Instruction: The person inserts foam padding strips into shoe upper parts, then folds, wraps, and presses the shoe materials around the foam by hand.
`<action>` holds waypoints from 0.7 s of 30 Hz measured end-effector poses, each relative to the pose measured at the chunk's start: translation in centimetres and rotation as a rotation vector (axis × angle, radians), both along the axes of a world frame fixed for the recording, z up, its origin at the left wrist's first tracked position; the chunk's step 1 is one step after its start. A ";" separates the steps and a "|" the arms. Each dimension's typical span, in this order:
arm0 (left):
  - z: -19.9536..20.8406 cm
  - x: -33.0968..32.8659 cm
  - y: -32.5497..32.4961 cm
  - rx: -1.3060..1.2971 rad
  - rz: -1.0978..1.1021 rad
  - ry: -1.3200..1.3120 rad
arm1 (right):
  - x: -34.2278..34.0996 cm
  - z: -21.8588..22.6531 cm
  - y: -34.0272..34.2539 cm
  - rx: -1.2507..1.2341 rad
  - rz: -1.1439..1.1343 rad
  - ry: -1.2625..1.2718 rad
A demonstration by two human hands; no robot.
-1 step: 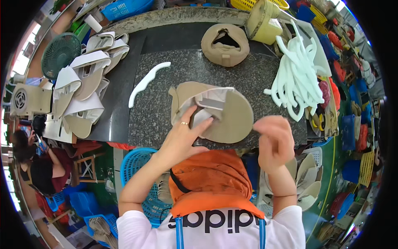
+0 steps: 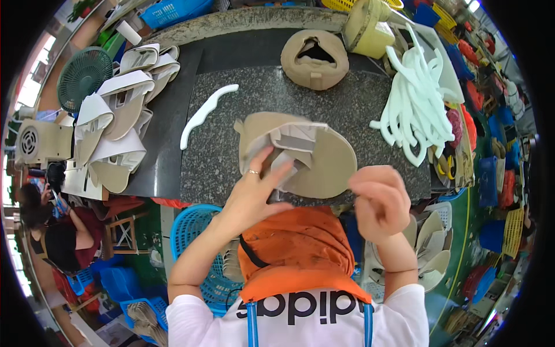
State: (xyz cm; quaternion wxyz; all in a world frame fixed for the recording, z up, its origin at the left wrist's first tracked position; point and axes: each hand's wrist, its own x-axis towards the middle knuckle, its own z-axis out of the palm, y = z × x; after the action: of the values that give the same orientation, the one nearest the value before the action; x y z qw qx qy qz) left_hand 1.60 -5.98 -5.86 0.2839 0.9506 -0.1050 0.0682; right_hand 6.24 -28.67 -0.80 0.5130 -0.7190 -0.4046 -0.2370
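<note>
A beige cap (image 2: 329, 165) lies on the dark speckled tabletop in front of me, its brim toward the right and its pale lining showing. My left hand (image 2: 252, 182), with a ring on one finger, rests over the cap's opening; its fingers are spread and the tips reach onto the lining. By the right edge of the brim, my right hand (image 2: 381, 199) is closed, with fingers curled in. Whatever it may hold is hidden. Farther back stands another beige cap (image 2: 315, 61) with a dark opening. A white wavy strip (image 2: 202, 118) lies to the left.
A pile of white wavy strips (image 2: 413, 104) lies at the right, beside yellow-handled scissors (image 2: 448, 166). Several unfinished caps (image 2: 118, 121) are stacked at the left near a green fan (image 2: 85, 78). A yellowish container (image 2: 370, 34) stands behind. Below the table is a blue basket (image 2: 188, 228).
Both hands keep nearly the same places. The fingers of my left hand and the cap's lining shift slightly; my right hand curls a little differently beside the brim.
</note>
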 end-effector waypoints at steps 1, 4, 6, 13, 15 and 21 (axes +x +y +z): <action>0.1 -0.7 -0.1 -0.264 0.078 0.099 | -0.1 0.9 0.9 -0.061 0.101 0.042; -3.1 0.0 -0.4 -0.059 0.174 -0.086 | 0.8 1.1 4.9 -0.429 0.459 0.299; -4.3 -0.1 -0.1 -0.059 0.150 -0.178 | 3.0 -1.2 7.3 -0.436 0.540 0.367; -3.9 0.1 1.5 -0.344 0.049 -0.076 | 7.8 -6.8 4.3 -0.610 0.336 0.344; -2.5 0.3 1.5 0.126 -0.314 -0.330 | 7.9 -6.8 3.1 -0.781 0.503 0.292; -0.7 -1.4 7.0 0.031 -0.232 0.194 | 7.6 -6.3 -1.2 -0.623 0.418 -0.214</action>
State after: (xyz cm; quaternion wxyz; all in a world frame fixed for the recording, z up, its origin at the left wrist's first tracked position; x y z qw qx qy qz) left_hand 0.22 1.01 -6.55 0.2842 0.9384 -0.1875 -0.0588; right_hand 13.82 -29.85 -7.06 0.2623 -0.7136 -0.6461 -0.0668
